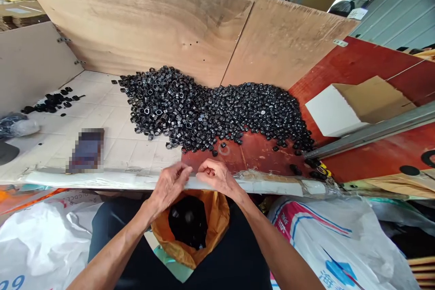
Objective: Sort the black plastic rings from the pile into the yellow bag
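My left hand (171, 186) and my right hand (216, 177) meet at the table's near edge (136, 181), fingers curled and pressed together; what they pinch is too small to make out. Directly below them an orange bag (217, 217) sits open in my lap with black parts inside. Beyond my hands lies a large heap of small black rings (163, 99) on the left and black caps (258, 108) on the right, spread across the table against a plywood back wall.
A blurred flat object (86, 150) lies on the table at the left, with a small cluster of black parts (50, 102) farther left. A cardboard box (356, 104) and a metal rail (374, 133) are on the right. White woven sacks (340, 240) flank my legs.
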The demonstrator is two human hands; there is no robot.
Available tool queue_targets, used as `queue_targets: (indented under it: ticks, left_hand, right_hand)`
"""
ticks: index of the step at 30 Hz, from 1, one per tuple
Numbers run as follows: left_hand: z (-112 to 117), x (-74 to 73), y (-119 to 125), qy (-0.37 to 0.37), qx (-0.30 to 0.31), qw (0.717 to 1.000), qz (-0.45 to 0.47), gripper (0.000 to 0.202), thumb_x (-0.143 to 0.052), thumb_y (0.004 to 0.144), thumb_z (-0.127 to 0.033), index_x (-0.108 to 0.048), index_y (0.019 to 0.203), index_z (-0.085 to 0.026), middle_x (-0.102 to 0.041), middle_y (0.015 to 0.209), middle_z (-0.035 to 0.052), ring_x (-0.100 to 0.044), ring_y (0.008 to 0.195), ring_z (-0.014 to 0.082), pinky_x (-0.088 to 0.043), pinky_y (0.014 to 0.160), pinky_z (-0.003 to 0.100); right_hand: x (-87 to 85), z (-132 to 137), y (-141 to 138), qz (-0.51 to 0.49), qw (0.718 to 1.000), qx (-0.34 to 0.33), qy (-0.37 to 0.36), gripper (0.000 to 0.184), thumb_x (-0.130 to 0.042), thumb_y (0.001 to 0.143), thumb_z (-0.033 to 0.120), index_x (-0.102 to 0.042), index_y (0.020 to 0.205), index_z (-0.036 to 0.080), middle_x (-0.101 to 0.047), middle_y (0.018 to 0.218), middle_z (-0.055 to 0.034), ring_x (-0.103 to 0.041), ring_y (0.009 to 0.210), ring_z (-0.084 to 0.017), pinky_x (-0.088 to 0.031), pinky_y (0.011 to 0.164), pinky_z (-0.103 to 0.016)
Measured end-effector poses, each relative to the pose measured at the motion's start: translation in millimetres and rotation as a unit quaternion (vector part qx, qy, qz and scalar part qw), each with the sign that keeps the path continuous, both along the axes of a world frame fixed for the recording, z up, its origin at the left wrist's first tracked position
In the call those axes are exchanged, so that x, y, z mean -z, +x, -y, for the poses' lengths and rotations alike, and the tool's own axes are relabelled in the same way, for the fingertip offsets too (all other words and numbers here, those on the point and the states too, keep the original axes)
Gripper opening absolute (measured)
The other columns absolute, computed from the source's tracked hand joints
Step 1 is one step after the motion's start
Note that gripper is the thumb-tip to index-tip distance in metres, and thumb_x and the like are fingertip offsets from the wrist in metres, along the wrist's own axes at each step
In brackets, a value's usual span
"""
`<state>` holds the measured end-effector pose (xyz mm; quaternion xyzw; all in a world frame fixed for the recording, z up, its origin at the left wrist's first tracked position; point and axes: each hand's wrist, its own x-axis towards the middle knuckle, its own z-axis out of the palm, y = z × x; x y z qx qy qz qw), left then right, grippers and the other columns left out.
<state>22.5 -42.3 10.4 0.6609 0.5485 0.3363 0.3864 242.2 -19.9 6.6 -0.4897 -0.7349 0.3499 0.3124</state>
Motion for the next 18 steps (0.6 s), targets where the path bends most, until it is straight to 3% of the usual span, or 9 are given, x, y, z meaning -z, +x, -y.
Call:
queue_targets:
  ticks: [2,3,4,6,11,15,18]
  left_hand:
    - [-25.2,6.7,1.8,0.048,-0.122,0.989,-0.068,0.014,-0.066,0.094,-0.035,-0.067,0.094,-0.021,-0.07,0.082,0.0027,-0.067,0.071,0.0212,-0.053,0.074,0.034]
    - [-37.4,10.1,4.2,0.068,-0.154,0.98,-0.103,0.017,-0.072,0.09,-0.033,-0.067,0.099,-0.02,-0.071,0.091,0.0056,-0.068,0.074,0.0226,-0.054,0.076,0.036]
    - [-48.2,13.3,7.3,0.082,-0.169,0.973,-0.134,0.023,-0.076,0.086,-0.032,-0.067,0.103,-0.019,-0.071,0.098,0.0085,-0.069,0.079,0.0248,-0.054,0.079,0.038]
    - [-63.1,18.7,14.1,0.094,-0.172,0.964,-0.182,0.03,-0.08,0.083,-0.034,-0.067,0.105,-0.018,-0.069,0.107,0.0126,-0.071,0.084,0.0284,-0.055,0.078,0.039]
    - [-65.6,30.6,16.9,0.137,-0.156,0.96,-0.19,0.017,-0.074,0.087,-0.028,-0.069,0.101,-0.02,-0.069,0.105,0.0106,-0.07,0.08,0.0259,-0.055,0.074,0.036]
    - [-54.8,39.4,5.2,0.157,-0.11,0.977,-0.092,0.023,-0.071,0.085,-0.02,-0.071,0.107,-0.022,-0.072,0.096,0.0045,-0.069,0.075,0.0203,-0.058,0.076,0.033]
    - [-49.1,42.0,0.4,0.142,-0.079,0.987,-0.01,0.025,-0.067,0.086,-0.018,-0.074,0.109,-0.023,-0.072,0.103,0.0041,-0.068,0.07,0.0159,-0.061,0.072,0.03]
  right_hand:
    - [12.4,-12.9,0.8,0.016,0.987,0.134,0.083,0.007,-0.068,0.087,0.025,-0.069,0.091,0.02,-0.067,0.088,-0.0034,-0.061,0.072,-0.018,-0.051,0.07,-0.03]
    - [19.6,-19.6,1.7,0.036,0.97,0.204,0.124,0.012,-0.066,0.086,0.024,-0.07,0.097,0.019,-0.067,0.095,-0.0069,-0.062,0.077,-0.021,-0.052,0.075,-0.034]
    - [26.5,-26.0,3.1,0.061,0.954,0.254,0.15,0.019,-0.066,0.085,0.023,-0.069,0.104,0.018,-0.066,0.102,-0.0104,-0.063,0.082,-0.024,-0.053,0.078,-0.037]
    - [37.8,-36.1,6.8,0.103,0.938,0.287,0.168,0.027,-0.067,0.084,0.021,-0.069,0.111,0.017,-0.064,0.107,-0.0141,-0.063,0.09,-0.028,-0.054,0.081,-0.041]
    - [44.3,-40.2,9.9,0.085,0.964,0.185,0.169,0.02,-0.062,0.087,0.014,-0.071,0.103,0.019,-0.067,0.099,-0.0109,-0.065,0.093,-0.027,-0.055,0.085,-0.039]
    - [35.5,-31.5,0.2,0.003,0.988,0.114,0.105,0.02,-0.065,0.088,0.018,-0.074,0.105,0.02,-0.07,0.097,-0.0071,-0.065,0.079,-0.021,-0.056,0.073,-0.032]
    - [29.1,-26.8,-7.6,-0.056,0.992,0.103,0.044,0.019,-0.068,0.086,0.023,-0.076,0.104,0.021,-0.071,0.09,-0.0039,-0.065,0.074,-0.019,-0.055,0.067,-0.028]
